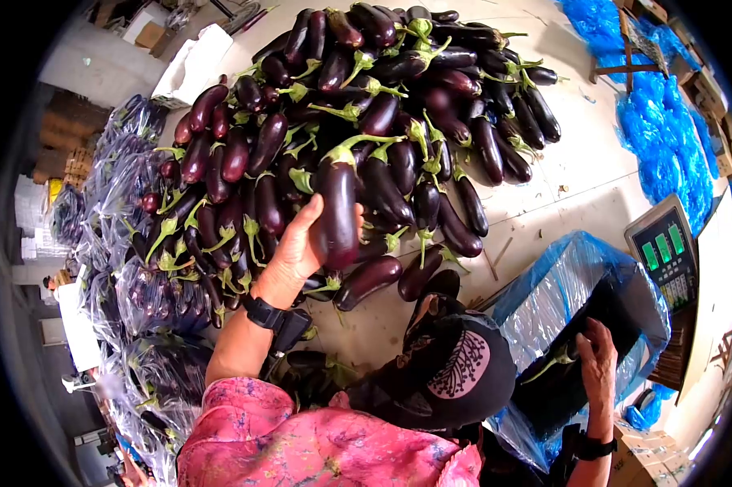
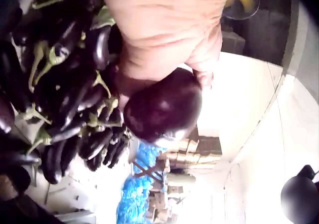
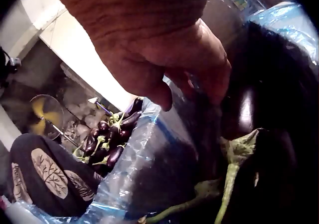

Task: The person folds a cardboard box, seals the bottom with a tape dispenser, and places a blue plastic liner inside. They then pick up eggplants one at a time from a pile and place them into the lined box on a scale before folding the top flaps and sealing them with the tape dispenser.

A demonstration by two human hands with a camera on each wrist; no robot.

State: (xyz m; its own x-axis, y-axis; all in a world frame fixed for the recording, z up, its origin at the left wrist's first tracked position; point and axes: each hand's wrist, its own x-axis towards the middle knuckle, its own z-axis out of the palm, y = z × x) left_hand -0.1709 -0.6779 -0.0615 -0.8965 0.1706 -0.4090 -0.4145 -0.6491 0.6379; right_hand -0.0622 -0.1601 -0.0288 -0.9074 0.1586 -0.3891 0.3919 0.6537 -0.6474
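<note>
My left hand (image 1: pixel 299 247) grips a large dark purple eggplant (image 1: pixel 338 213) with a green stem, raised in front of the big pile of eggplants (image 1: pixel 382 114). In the left wrist view the rounded end of that eggplant (image 2: pixel 167 109) shows below the palm. My right hand (image 1: pixel 599 357) is over a container lined with blue-tinted clear plastic (image 1: pixel 536 296). Its thumb and fingers are apart, bent loosely downward, with nothing seen between them. Eggplants (image 3: pixel 245 109) with green stems lie inside the liner, close beside the fingertips in the right wrist view.
A digital scale display (image 1: pixel 665 250) with green digits stands past the lined container. Clear bags of eggplants (image 1: pixel 159 292) line the left side. Blue plastic (image 1: pixel 666 138) lies on the tiled floor at right. A person's knee in patterned dark cloth (image 1: pixel 455 365) is between my arms.
</note>
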